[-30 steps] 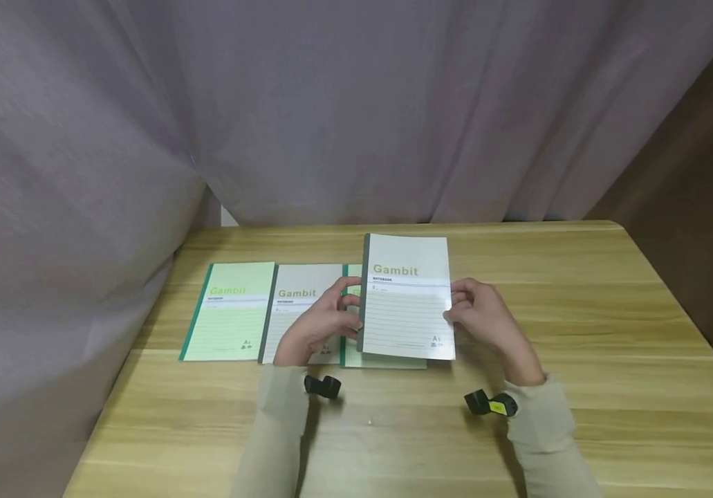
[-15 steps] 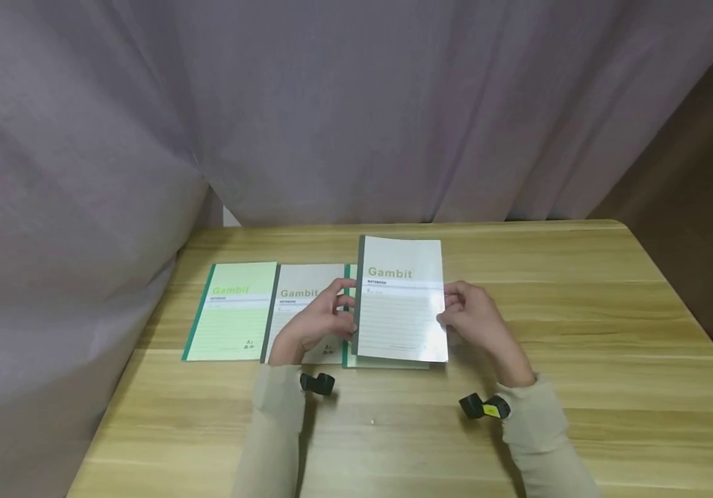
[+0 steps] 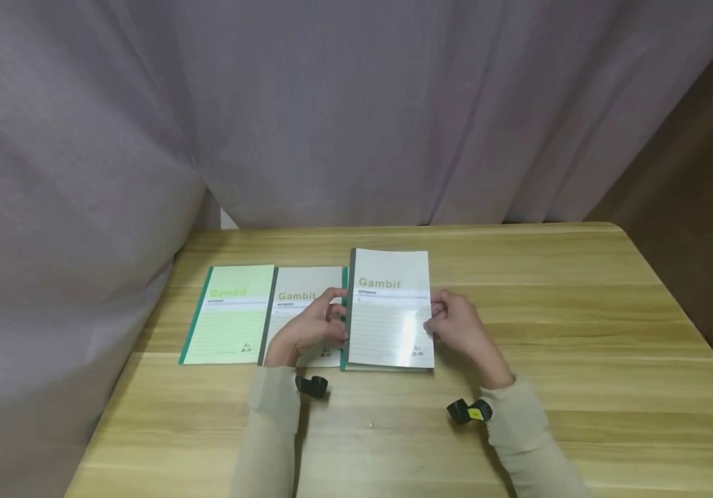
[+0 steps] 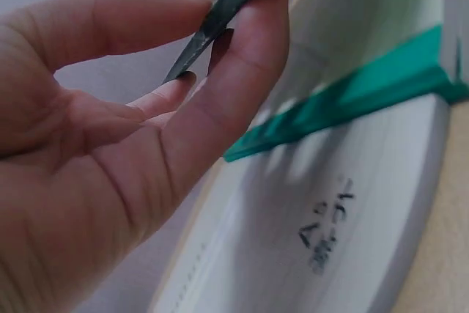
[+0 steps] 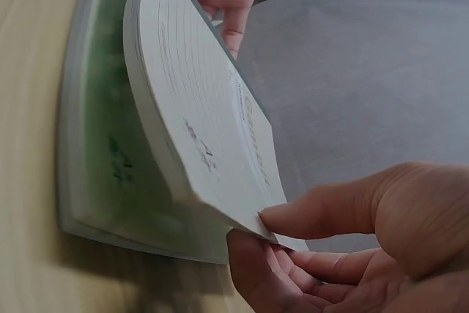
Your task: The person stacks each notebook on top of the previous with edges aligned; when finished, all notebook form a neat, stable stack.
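Both hands hold a white notebook with a dark grey spine (image 3: 391, 325) in the air over a green notebook (image 5: 102, 159). My left hand (image 3: 312, 325) pinches the spine edge between thumb and fingers, as the left wrist view shows. On the opposite edge, my right hand (image 3: 458, 325) pinches the pages with its thumb on the cover and fingers beneath. The held notebook bends slightly and stands apart from the green one below, most of which it hides in the head view. Under my left hand lies another white notebook (image 3: 309, 277) with a grey spine.
At the left end of the row lies a green notebook (image 3: 232, 325) with a green spine. The notebooks lie side by side on a wooden table (image 3: 580, 332). A grey curtain (image 3: 356, 111) hangs behind the table's far edge.
The held notebook has moved left and lower, and now covers more of the green notebook beneath. Both hands have moved left with it, keeping their grip.
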{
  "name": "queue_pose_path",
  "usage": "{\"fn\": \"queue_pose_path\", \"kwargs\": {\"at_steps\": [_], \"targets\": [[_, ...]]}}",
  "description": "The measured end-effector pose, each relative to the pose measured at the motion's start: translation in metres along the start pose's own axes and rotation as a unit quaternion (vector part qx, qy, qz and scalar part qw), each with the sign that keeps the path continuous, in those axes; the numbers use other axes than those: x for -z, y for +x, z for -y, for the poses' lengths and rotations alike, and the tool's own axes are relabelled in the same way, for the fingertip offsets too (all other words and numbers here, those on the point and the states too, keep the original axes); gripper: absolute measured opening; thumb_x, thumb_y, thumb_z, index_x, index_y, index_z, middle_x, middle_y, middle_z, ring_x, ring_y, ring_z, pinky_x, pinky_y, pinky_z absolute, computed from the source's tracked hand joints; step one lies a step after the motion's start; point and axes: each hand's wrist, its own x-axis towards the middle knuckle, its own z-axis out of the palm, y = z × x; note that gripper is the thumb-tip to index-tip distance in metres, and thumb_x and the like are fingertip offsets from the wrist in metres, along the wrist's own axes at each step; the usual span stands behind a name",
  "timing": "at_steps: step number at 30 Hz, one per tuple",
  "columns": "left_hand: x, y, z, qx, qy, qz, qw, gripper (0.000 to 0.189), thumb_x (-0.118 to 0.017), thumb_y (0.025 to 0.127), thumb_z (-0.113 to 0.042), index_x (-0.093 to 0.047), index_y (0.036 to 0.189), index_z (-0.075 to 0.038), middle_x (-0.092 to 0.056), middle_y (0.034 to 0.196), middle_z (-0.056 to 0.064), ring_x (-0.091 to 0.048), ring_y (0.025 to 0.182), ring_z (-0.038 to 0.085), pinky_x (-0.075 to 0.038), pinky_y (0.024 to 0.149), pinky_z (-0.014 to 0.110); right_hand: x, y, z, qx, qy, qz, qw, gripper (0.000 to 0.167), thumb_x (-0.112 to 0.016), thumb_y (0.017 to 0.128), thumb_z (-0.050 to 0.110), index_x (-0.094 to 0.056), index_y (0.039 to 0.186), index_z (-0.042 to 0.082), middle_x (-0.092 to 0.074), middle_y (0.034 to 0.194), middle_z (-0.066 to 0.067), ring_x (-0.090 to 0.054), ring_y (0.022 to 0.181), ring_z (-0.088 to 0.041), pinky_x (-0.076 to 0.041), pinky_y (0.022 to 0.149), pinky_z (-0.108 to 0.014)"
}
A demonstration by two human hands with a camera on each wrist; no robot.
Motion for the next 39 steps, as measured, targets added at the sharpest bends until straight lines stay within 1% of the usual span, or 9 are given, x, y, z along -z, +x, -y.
{"fn": "queue_pose_path", "kwargs": {"at_steps": [4,7,11,17,20,23,27,34,39], "targets": [[0.002,0.001,0.005,0.012,0.019,-0.005,0.9997,0.077,-0.057,0.077,0.02,-0.028,0.145,0.0,-0.059,0.113,0.021,-0.066,0.075,0.021,-0.059,0.07,0.038,-0.005,0.001,-0.004,0.009,-0.037,-0.006,0.9992,0.043,-0.063,0.076,-0.011,-0.057,0.118,-0.018,-0.059,0.09,-0.015,-0.055,0.075,-0.019,-0.051,0.063,-0.025],[0.003,0.002,0.005,0.01,0.051,-0.016,0.9985,0.076,-0.058,0.076,0.019,-0.03,0.144,0.001,-0.059,0.112,0.021,-0.065,0.077,0.021,-0.058,0.072,0.035,-0.008,0.003,-0.005,0.01,-0.05,-0.012,0.9986,0.045,-0.064,0.075,-0.01,-0.058,0.118,-0.018,-0.06,0.091,-0.015,-0.055,0.078,-0.021,-0.049,0.066,-0.026],[0.002,0.004,0.005,0.012,0.097,-0.039,0.9944,0.075,-0.06,0.075,0.02,-0.033,0.143,0.003,-0.061,0.109,0.02,-0.064,0.082,0.021,-0.055,0.075,0.03,-0.01,0.004,-0.006,0.002,-0.042,-0.008,0.9991,0.051,-0.064,0.071,-0.01,-0.057,0.121,-0.018,-0.06,0.093,-0.017,-0.056,0.08,-0.023,-0.049,0.069,-0.028],[-0.003,0.004,0.004,0.021,0.127,-0.064,0.9896,0.075,-0.061,0.072,0.02,-0.037,0.141,0.005,-0.056,0.105,0.016,-0.056,0.079,0.02,-0.051,0.074,0.028,-0.013,0.006,-0.01,0.0,-0.041,-0.005,0.9992,0.052,-0.064,0.071,-0.01,-0.057,0.122,-0.018,-0.061,0.095,-0.018,-0.058,0.082,-0.025,-0.05,0.073,-0.033],[-0.005,0.005,0.003,0.029,0.154,-0.077,0.9846,0.075,-0.061,0.07,0.019,-0.04,0.141,0.006,-0.056,0.102,0.014,-0.053,0.081,0.021,-0.05,0.073,0.029,-0.015,0.008,-0.014,0.0,-0.042,-0.004,0.9991,0.052,-0.064,0.071,-0.009,-0.057,0.122,-0.017,-0.061,0.095,-0.019,-0.058,0.081,-0.026,-0.05,0.072,-0.033],[-0.006,0.006,0.003,0.039,0.191,-0.088,0.9768,0.075,-0.063,0.069,0.018,-0.042,0.14,0.007,-0.058,0.101,0.014,-0.055,0.084,0.023,-0.05,0.073,0.031,-0.017,0.01,-0.018,0.0,-0.041,-0.003,0.9991,0.051,-0.063,0.072,-0.009,-0.058,0.122,-0.017,-0.062,0.094,-0.018,-0.058,0.081,-0.026,-0.049,0.07,-0.031],[-0.007,0.007,0.003,0.04,0.232,-0.09,0.9676,0.073,-0.063,0.067,0.016,-0.045,0.138,0.008,-0.059,0.099,0.012,-0.056,0.083,0.023,-0.051,0.074,0.032,-0.019,0.01,-0.02,-0.003,-0.035,-0.002,0.9994,0.051,-0.062,0.072,-0.01,-0.058,0.123,-0.017,-0.061,0.094,-0.018,-0.057,0.081,-0.025,-0.049,0.067,-0.027],[-0.01,0.007,-0.001,0.044,0.259,-0.094,0.9602,0.071,-0.062,0.067,0.017,-0.047,0.136,0.009,-0.058,0.094,0.011,-0.055,0.084,0.024,-0.051,0.072,0.033,-0.02,0.01,-0.02,-0.007,-0.032,0.002,0.9995,0.051,-0.061,0.074,-0.011,-0.057,0.124,-0.016,-0.062,0.094,-0.018,-0.058,0.081,-0.025,-0.05,0.065,-0.026],[-0.01,0.006,-0.003,0.05,0.289,-0.093,0.9516,0.069,-0.064,0.067,0.015,-0.049,0.135,0.009,-0.06,0.096,0.011,-0.056,0.085,0.025,-0.052,0.076,0.036,-0.021,0.011,-0.021,-0.003,-0.041,0.004,0.9991,0.051,-0.061,0.075,-0.011,-0.057,0.125,-0.017,-0.062,0.094,-0.018,-0.057,0.081,-0.025,-0.049,0.065,-0.027]]}}
